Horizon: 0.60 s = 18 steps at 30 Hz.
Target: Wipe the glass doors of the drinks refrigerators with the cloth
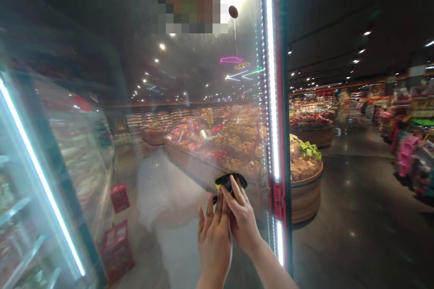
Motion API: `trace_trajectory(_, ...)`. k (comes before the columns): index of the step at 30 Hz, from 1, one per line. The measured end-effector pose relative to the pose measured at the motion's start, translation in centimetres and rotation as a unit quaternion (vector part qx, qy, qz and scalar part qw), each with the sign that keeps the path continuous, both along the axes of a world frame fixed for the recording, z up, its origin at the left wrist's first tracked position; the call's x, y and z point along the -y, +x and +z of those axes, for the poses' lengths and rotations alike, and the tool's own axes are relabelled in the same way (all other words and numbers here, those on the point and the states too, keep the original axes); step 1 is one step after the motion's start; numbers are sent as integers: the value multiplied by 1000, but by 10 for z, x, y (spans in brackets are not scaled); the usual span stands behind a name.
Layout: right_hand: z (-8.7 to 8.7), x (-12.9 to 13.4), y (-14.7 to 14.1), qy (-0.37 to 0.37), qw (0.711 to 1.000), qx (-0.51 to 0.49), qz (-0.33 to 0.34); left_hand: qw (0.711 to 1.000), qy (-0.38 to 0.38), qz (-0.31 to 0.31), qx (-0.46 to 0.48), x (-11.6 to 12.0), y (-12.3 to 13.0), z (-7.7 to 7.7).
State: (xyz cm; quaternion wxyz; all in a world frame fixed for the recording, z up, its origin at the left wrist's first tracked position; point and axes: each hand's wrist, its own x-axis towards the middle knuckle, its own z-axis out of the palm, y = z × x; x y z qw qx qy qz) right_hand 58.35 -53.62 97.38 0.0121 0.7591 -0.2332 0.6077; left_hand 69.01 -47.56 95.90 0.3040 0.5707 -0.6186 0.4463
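Observation:
A small dark object with yellow along one edge point(237, 179) lies against the glass door point(183, 244); its exact kind is not clear. My right hand point(243, 214) presses over it, fingertips on its dark surface. Just to the left, my left hand point(215, 244) lies with its fingers stretched upward toward the glass. Its fingertips reach the lower left side of the dark object, near a short black end. My thumbs are mostly hidden.
A bright light strip point(273, 99) runs down the door's edge, with a red fitting point(278, 201) on it. Lit shelves point(20, 253) stand at left. Beyond the edge are a round wooden produce bin point(305, 198) and a dark shiny floor point(352, 226). Reflections cover the glass.

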Motion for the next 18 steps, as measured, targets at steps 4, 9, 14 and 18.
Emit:
trace_trajectory(4, -36, -7, -14, -4, 996, -87, -9, 999, 30, 12, 6, -11, 1, -51)
trace_trajectory(9, -17, -5, -15, 36, 999, 9, -8, 998, 62, 15, 0, -4, -13, -22)
trace_trajectory(14, 24, -27, 32, 8, 1000, 9, 16, 1000, 13, 23, 1, -22, 26, 14)
trace_trajectory(18, 8, -45, 53, -31, 998, -45, 27, 999, -19, 35, -22, -45, 50, -18)
